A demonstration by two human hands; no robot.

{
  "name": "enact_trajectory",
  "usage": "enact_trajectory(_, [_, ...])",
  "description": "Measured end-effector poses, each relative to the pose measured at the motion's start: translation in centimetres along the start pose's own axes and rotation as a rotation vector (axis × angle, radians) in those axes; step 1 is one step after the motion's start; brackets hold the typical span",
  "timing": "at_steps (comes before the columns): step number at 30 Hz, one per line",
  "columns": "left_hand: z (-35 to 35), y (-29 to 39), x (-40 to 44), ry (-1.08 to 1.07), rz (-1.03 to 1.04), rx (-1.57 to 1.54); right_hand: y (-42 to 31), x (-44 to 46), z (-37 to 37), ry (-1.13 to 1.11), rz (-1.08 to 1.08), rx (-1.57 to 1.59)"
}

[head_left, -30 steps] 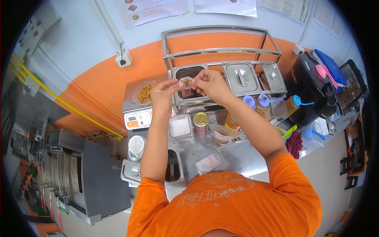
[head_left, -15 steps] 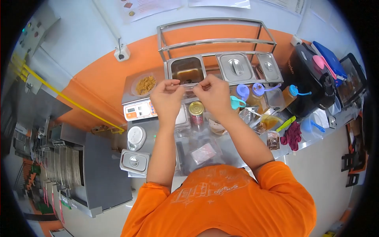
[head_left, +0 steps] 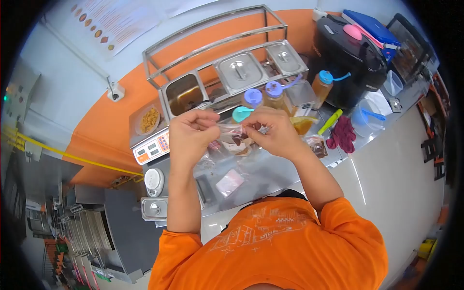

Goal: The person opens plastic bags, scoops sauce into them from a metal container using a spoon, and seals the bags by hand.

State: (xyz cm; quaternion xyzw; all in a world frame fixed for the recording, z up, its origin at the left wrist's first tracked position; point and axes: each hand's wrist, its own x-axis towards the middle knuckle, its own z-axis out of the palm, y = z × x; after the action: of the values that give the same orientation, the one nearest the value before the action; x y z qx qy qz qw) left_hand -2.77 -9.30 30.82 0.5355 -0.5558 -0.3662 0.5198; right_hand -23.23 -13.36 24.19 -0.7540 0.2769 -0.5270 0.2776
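A small clear plastic bag (head_left: 230, 129) with something dark red-brown in it is stretched between my two hands above the counter. My left hand (head_left: 194, 137) pinches its left end between thumb and fingers. At the other end, my right hand (head_left: 274, 131) grips the bag with thumb and forefinger. Behind the hands is a squeeze bottle with a turquoise lid (head_left: 241, 113), partly hidden. Below them on the steel counter lies a flat packet with pale pink and white contents (head_left: 230, 182).
An open steel pan (head_left: 186, 96) holds brown liquid beside a lidded pan (head_left: 240, 71). To the left are a bowl of yellow-brown food (head_left: 148, 121), a digital scale (head_left: 152, 149) and a small round scale (head_left: 154, 181). A dark red cloth (head_left: 342, 135) and black appliance (head_left: 343, 60) are at right.
My view has turned, so the counter appears tilted and shifted left. Both hands still hold the bag, now in front of the bottles, and its dark contents show more clearly.
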Motion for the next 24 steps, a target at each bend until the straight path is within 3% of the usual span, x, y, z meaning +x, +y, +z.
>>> enact_trajectory(1, [0.9,0.3,0.1,-0.091,-0.056,0.149,0.0,-0.7,-1.2,-0.046,0.035,-0.017])
enact_trajectory(3, [3.1,0.1,-0.3,-0.139,-0.036,0.134,-0.2,-2.4,-3.9,-0.086,0.086,-0.037])
enact_trajectory(5, [6.1,0.6,-0.8,-0.062,0.110,-0.236,-0.1,-4.0,-6.7,-0.053,0.300,0.121])
enact_trajectory(6, [8.1,-0.4,-0.8,-0.137,0.190,-0.394,0.3,-4.9,-8.0,-0.041,0.306,0.118])
enact_trajectory(8, [12.6,-1.7,-1.5,-0.210,0.152,-0.438,1.6,-6.7,-10.7,0.057,0.546,0.606])
enact_trajectory(9, [15.0,-2.1,-2.1,-0.267,0.116,-0.483,1.5,-7.4,-12.6,0.063,0.546,0.601])
enact_trajectory(13, [24.1,-1.8,-3.2,-0.131,0.069,-0.526,0.6,-10.0,-21.2,0.016,0.470,0.498])
enact_trajectory(15, [27.8,-0.4,-3.5,-0.140,0.092,-0.518,0.7,-11.5,-25.0,0.005,0.393,0.461])
enact_trajectory(18, [32.4,1.1,-4.2,-0.164,0.144,-0.319,1.3,-13.4,-29.2,0.065,0.392,0.662])
enact_trajectory(21, [36.5,2.1,-5.0,-0.215,0.217,-0.403,2.2,-14.7,-32.5,0.129,0.286,0.472])
enact_trajectory(24, [39.3,3.3,-5.8,-0.238,0.205,-0.512,1.1,-15.1,-35.2,0.205,0.441,0.573])
